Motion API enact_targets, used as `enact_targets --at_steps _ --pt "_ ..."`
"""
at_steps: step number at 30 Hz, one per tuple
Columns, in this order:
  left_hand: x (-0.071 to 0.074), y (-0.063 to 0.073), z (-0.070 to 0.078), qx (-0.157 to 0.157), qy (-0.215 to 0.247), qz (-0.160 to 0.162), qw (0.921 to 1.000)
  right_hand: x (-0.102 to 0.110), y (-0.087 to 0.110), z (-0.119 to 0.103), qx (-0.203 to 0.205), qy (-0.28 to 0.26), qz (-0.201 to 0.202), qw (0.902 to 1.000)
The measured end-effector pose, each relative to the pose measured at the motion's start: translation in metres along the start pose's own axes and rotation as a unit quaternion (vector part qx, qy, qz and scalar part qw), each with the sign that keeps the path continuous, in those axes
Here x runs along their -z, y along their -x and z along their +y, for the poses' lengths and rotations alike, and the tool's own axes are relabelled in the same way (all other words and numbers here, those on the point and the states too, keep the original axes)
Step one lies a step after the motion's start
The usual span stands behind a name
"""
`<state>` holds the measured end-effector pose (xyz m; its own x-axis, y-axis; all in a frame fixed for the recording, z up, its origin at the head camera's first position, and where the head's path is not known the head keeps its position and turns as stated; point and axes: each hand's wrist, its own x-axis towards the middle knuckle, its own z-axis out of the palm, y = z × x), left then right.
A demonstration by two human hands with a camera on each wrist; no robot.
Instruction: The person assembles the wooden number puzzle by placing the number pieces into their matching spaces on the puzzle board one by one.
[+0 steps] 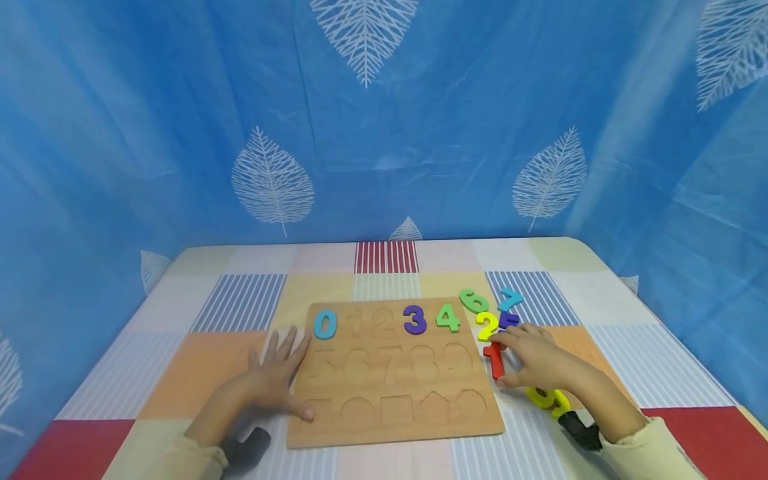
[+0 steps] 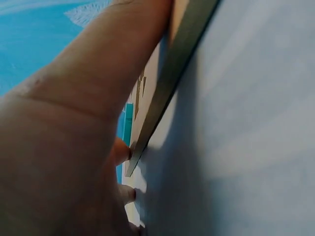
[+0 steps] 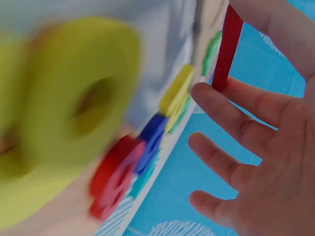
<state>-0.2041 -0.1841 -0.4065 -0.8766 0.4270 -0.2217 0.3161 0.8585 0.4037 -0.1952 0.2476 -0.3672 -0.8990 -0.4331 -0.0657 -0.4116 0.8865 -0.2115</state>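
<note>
My right hand (image 1: 537, 357) pinches a red number 1 (image 1: 495, 361) between thumb and fingertips, just off the board's right edge. In the right wrist view the red 1 (image 3: 227, 49) stands on end between them, the other fingers spread. My left hand (image 1: 270, 379) rests at the left edge of a wooden number board (image 1: 396, 430), fingers spread and thumb on its lower left corner. On the board's top row lie a blue 0 (image 1: 325, 325), a purple 3 (image 1: 415, 320) and a green 4 (image 1: 447, 318); the outlined 1 and 2 recesses between are bare.
Right of the board lie a green 6 (image 1: 474, 301), a blue 7 (image 1: 510, 299), a yellow 2 (image 1: 487, 327) and a partly covered purple piece (image 1: 509, 320). A yellow piece (image 1: 542, 398) lies by the right wrist. The right wrist view also shows a red piece (image 3: 118, 172).
</note>
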Motion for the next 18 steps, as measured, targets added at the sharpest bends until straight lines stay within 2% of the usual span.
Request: enact_targets --at_steps 5,10,18 --pt "-0.001 0.002 -0.002 0.001 0.015 0.002 0.9999 0.005 -0.029 -0.014 0.012 -0.016 -0.001 0.9998" --pt "-0.002 0.002 -0.004 -0.001 0.009 -0.001 1.0000 0.007 -0.063 -0.034 0.037 -0.017 0.003 0.9992" --pt "0.001 0.000 -0.003 0.002 0.019 -0.004 0.9998 0.012 -0.113 -0.077 0.075 -0.030 -0.004 0.9967"
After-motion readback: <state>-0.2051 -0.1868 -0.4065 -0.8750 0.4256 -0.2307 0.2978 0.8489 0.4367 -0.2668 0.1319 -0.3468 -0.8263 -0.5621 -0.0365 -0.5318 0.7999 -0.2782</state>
